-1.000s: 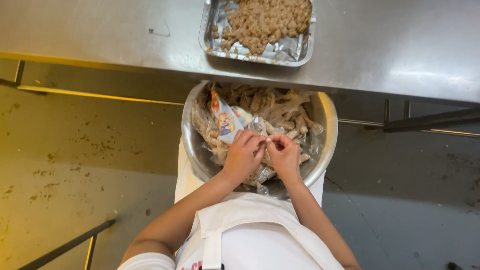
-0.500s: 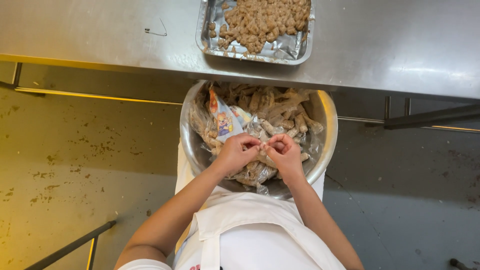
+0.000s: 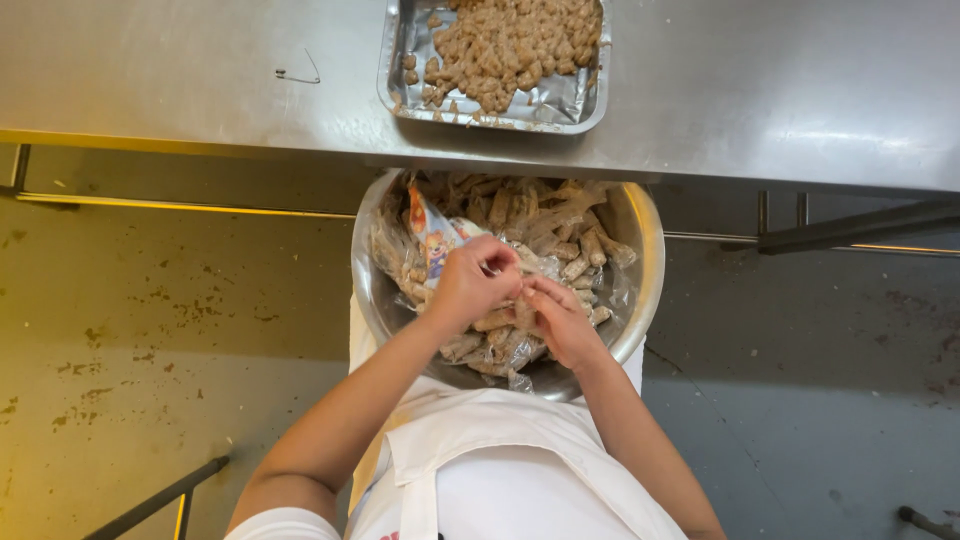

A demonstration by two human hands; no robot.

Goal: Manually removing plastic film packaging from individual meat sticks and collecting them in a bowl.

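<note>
- Crowding the steel bowl [image 3: 640, 225] are many small clear packets of brown sticks, too many and too overlapped to count; the bowl sits in the person's lap, its far rim tucked under the edge of the surface [image 3: 780, 90].
- One foil tray [image 3: 400, 90] stands on the surface just beyond the bowl, heaped with loose brown pieces; its far part is cut off by the frame.
- One bright wrapper [image 3: 428, 235], orange and blue with a cartoon figure, stands tilted in the bowl's left part, just beside the left hand.
- Both hands meet over the middle of the bowl, partly hiding the packets beneath them.
- The left hand [image 3: 468, 288] is curled, fingers [image 3: 497, 262] pinched shut on a packet [image 3: 505, 315].
- The right hand [image 3: 560, 322] pinches the same packet from the other side, fingertips touching the left's.
- A small bent wire [image 3: 298, 74] lies alone on the surface, well apart to the left of the tray.
- A white apron [image 3: 500, 470] covers the person's front below the bowl.
- A stained floor [image 3: 150, 330] shows below.
</note>
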